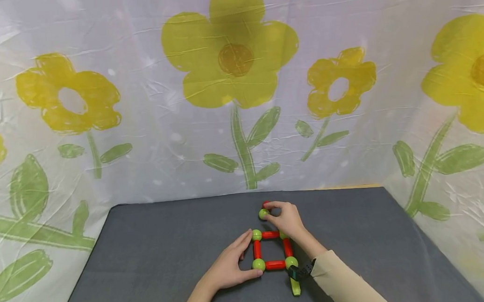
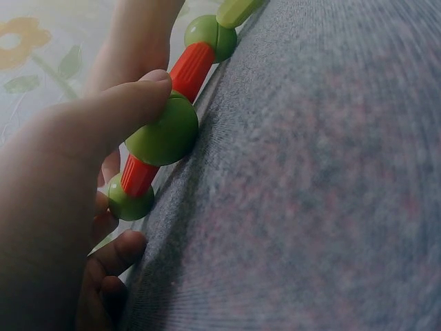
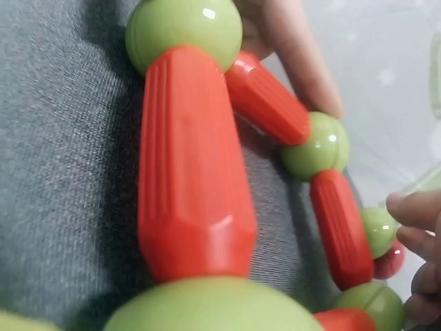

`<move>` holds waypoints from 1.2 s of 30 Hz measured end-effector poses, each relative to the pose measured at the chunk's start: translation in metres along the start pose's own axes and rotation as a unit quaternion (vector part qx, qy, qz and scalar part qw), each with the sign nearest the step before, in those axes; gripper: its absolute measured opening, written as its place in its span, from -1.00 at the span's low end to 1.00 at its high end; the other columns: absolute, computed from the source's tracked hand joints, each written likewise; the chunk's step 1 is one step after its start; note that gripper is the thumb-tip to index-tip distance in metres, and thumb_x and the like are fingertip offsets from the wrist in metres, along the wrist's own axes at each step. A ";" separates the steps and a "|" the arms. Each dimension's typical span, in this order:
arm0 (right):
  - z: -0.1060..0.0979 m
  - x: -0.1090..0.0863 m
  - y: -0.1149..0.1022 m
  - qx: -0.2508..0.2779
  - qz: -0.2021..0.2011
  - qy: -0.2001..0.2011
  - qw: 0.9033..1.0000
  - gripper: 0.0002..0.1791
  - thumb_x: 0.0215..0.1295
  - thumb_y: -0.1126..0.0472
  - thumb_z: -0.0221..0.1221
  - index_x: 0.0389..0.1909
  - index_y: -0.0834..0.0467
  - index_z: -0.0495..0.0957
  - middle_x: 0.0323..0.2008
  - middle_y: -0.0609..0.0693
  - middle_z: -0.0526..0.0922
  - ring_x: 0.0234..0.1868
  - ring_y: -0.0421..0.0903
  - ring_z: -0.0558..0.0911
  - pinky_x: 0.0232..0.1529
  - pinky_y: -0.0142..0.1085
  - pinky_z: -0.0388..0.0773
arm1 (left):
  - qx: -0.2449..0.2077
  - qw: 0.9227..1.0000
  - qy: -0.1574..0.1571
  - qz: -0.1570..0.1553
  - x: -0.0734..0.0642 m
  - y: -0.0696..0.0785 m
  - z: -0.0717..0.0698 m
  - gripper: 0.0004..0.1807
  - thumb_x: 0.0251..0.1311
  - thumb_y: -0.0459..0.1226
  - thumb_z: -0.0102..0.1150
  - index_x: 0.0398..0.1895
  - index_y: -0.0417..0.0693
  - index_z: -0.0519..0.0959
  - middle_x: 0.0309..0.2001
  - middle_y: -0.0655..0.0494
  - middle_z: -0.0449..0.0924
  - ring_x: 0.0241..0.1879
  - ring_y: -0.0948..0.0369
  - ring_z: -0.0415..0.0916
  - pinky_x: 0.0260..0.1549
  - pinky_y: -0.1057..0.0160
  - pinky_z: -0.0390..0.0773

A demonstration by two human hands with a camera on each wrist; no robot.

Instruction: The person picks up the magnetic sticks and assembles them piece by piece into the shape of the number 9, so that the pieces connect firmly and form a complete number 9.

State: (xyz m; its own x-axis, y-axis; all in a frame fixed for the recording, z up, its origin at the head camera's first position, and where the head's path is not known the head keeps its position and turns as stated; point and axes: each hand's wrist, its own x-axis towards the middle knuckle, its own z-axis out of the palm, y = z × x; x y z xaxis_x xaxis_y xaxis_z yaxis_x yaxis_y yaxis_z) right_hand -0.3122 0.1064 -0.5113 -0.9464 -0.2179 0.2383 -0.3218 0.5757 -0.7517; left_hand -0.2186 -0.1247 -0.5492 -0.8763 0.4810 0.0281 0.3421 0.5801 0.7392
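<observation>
On the dark table lies a square (image 1: 275, 264) of red rods joined by green balls at its corners. My left hand (image 1: 229, 260) holds the square's left side, thumb at the near-left green ball (image 2: 165, 131) and a finger at the far-left green ball (image 1: 257, 234). Beyond the square's far side, my right hand (image 1: 288, 218) pinches a loose green ball (image 1: 263, 213) between thumb and finger. A red piece (image 3: 391, 260) shows just behind that ball, mostly hidden. A light-green rod (image 1: 295, 286) extends toward me from the near-right corner, partly covered by the right wrist's band.
Dark cloth (image 1: 148, 256) covers the table. Behind and beside it hangs a pale sheet (image 1: 152, 138) printed with yellow flowers. A black band (image 1: 302, 271) sits on the right wrist, over the square's near-right corner in the head view.
</observation>
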 end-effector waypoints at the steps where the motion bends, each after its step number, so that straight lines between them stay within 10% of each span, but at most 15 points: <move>1: 0.002 0.001 0.000 -0.005 -0.001 0.000 1.000 -0.64 0.30 0.25 0.49 0.10 0.19 0.78 0.01 0.11 0.82 -0.53 -0.06 0.60 -0.41 -0.23 0.54 | -0.001 1.000 0.000 0.000 0.000 0.000 0.000 0.18 0.22 0.39 0.32 0.73 0.05 0.07 0.71 0.12 0.02 0.54 0.05 0.28 0.35 -0.15 0.44; 8: 0.011 0.003 -0.001 -0.035 0.017 -0.013 0.999 -0.61 0.29 0.21 0.50 0.13 0.17 0.77 0.09 0.12 0.79 0.17 0.19 0.70 0.16 0.11 0.63 | 0.003 1.000 -0.001 0.000 0.000 -0.001 0.001 0.17 0.23 0.39 0.31 0.73 0.06 0.07 0.71 0.13 0.02 0.53 0.05 0.30 0.35 -0.14 0.45; 14: 0.013 0.004 -0.002 -0.059 0.037 -0.024 0.997 -0.64 0.27 0.19 0.52 0.08 0.12 0.80 0.10 0.17 0.77 -0.26 0.10 0.71 -0.22 -0.14 0.55 | 0.007 1.000 0.004 0.006 -0.001 0.000 0.000 0.17 0.24 0.38 0.30 0.73 0.03 0.08 0.71 0.11 0.04 0.28 0.15 0.48 0.21 0.01 0.54; 19: 0.008 0.001 -0.005 -0.049 0.023 -0.011 0.998 -0.64 0.25 0.18 0.53 0.06 0.14 0.81 0.04 0.13 0.81 -0.22 0.04 0.73 -0.12 -0.10 0.65 | 0.008 1.000 0.003 0.006 -0.001 0.001 0.000 0.17 0.23 0.38 0.31 0.73 0.02 0.08 0.71 0.11 0.04 0.19 0.20 0.51 0.16 0.06 0.55; 24: -0.006 -0.011 -0.008 -0.006 0.014 -0.002 1.000 -0.60 0.26 0.16 0.53 0.10 0.16 0.79 -0.36 0.09 0.82 -0.65 -0.14 0.51 -0.52 -0.25 0.51 | 0.010 1.000 0.003 0.005 0.000 0.001 0.001 0.17 0.23 0.37 0.32 0.73 0.01 0.08 0.71 0.11 0.04 0.15 0.22 0.52 0.12 0.09 0.57; 27: -0.016 -0.025 -0.010 0.022 0.013 -0.011 1.000 -0.56 0.27 0.16 0.52 0.15 0.17 0.76 -0.69 0.06 0.62 -0.82 -0.23 0.24 -0.69 -0.36 0.26 | 0.010 1.000 0.004 0.006 0.001 0.000 0.001 0.17 0.23 0.38 0.31 0.73 0.01 0.09 0.70 0.10 0.05 0.15 0.21 0.53 0.13 0.08 0.57; 36: -0.043 -0.098 -0.007 0.075 0.011 -0.024 0.997 -0.60 0.19 0.11 0.57 0.06 0.04 0.79 -0.81 -0.19 0.24 -0.77 -0.35 0.12 -0.70 -0.45 0.13 | 0.004 1.000 0.011 0.006 0.000 -0.002 0.002 0.18 0.21 0.38 0.34 0.72 0.01 0.10 0.70 0.11 0.06 0.33 0.16 0.44 0.25 0.03 0.53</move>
State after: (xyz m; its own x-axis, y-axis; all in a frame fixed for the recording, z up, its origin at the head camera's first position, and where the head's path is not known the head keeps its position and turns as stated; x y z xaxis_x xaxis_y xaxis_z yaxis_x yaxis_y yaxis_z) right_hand -0.2180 0.1579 -0.5032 -0.9497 -0.2466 0.1931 -0.2896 0.4568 -0.8411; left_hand -0.2184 -0.1245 -0.5517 -0.8793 0.4734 0.0521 0.3553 0.5792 0.7337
